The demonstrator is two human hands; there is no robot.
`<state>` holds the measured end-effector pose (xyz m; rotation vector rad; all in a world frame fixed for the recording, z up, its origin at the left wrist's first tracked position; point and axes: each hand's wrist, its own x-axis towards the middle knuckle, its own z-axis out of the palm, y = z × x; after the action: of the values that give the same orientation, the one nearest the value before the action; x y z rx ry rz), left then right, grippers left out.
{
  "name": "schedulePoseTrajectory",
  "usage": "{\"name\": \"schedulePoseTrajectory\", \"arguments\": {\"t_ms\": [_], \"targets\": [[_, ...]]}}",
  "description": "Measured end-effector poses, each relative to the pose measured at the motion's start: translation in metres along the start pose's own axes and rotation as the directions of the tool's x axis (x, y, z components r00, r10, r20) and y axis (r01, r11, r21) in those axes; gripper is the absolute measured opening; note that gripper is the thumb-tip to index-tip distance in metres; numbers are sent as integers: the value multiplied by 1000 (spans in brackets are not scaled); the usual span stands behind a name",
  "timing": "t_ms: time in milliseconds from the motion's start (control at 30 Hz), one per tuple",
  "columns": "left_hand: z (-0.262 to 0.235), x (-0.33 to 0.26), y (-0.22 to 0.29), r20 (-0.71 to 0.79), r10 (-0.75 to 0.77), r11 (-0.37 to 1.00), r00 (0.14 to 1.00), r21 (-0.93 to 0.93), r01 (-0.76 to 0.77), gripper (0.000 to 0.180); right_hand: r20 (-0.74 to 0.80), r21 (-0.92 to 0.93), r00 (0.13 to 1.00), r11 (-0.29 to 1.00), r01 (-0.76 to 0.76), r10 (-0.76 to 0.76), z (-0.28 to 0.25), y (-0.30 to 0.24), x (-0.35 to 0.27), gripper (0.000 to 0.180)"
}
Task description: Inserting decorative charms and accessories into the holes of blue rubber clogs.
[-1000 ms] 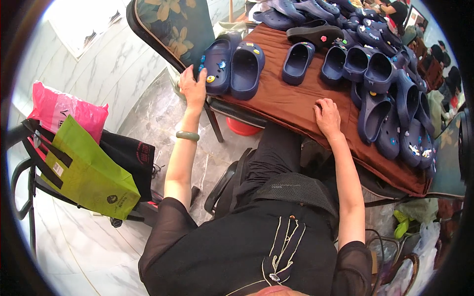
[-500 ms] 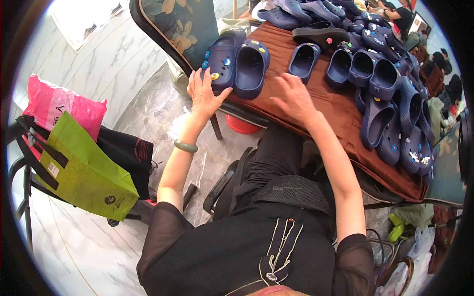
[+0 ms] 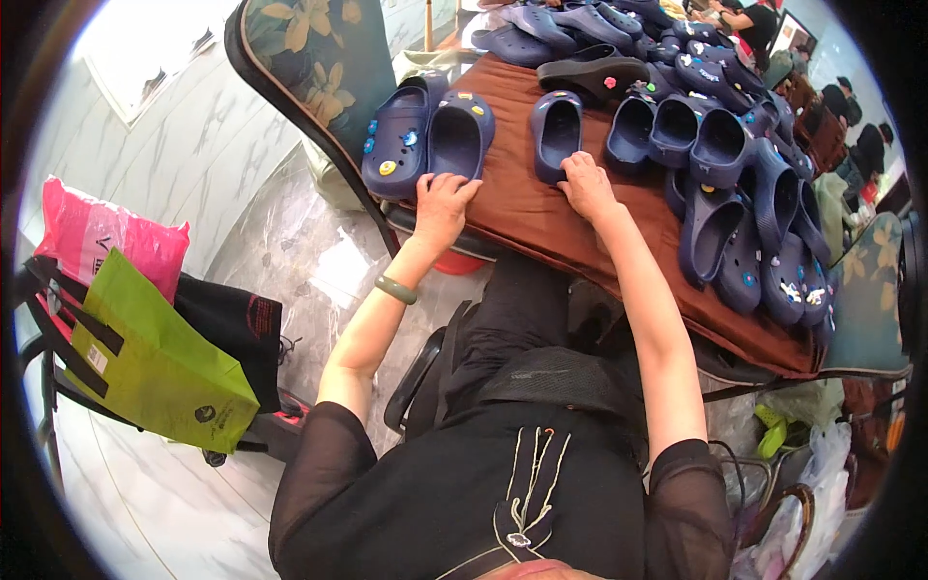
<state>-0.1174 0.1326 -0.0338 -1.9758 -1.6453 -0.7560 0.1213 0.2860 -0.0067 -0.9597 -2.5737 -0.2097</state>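
Note:
Two navy clogs stand side by side at the table's left edge. The outer navy clog point(image 3: 394, 140) has blue and yellow charms on its toe and side. My left hand point(image 3: 443, 208) has its fingers curled over the heel of the inner navy clog point(image 3: 458, 145), whose dark opening faces up. To the right, apart from that pair, stands a single narrow navy clog point(image 3: 558, 130). My right hand point(image 3: 588, 189) closes its fingertips on the heel of this single clog. A green bangle circles my left wrist.
A large heap of navy clogs point(image 3: 715, 145) covers the right and far side of the brown-clothed table point(image 3: 522, 208). Floral chairs point(image 3: 324, 58) stand at its ends. On the left are a green bag point(image 3: 164, 358) and a pink package point(image 3: 116, 237). People are at the far right.
My left hand has moved from beside the outer clog to the inner clog's heel. My right hand has gone from hovering over the cloth to the single clog's heel. The view has shifted slightly.

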Motion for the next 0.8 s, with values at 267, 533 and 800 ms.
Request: {"name": "schedulePoseTrajectory", "arguments": {"t_ms": [267,533,800], "targets": [[-18,46,81,-79,-197,745,977,-660,97,19,-287,205,945,953,221,-158,-24,-56,-80,23],[23,97,130,734,-200,-471,649,-653,593,33,-199,160,893,886,435,-403,-41,-113,-133,22],[-1,42,180,647,-251,-638,720,-670,379,18,-547,698,740,701,146,390,-77,-49,-123,8]]}}
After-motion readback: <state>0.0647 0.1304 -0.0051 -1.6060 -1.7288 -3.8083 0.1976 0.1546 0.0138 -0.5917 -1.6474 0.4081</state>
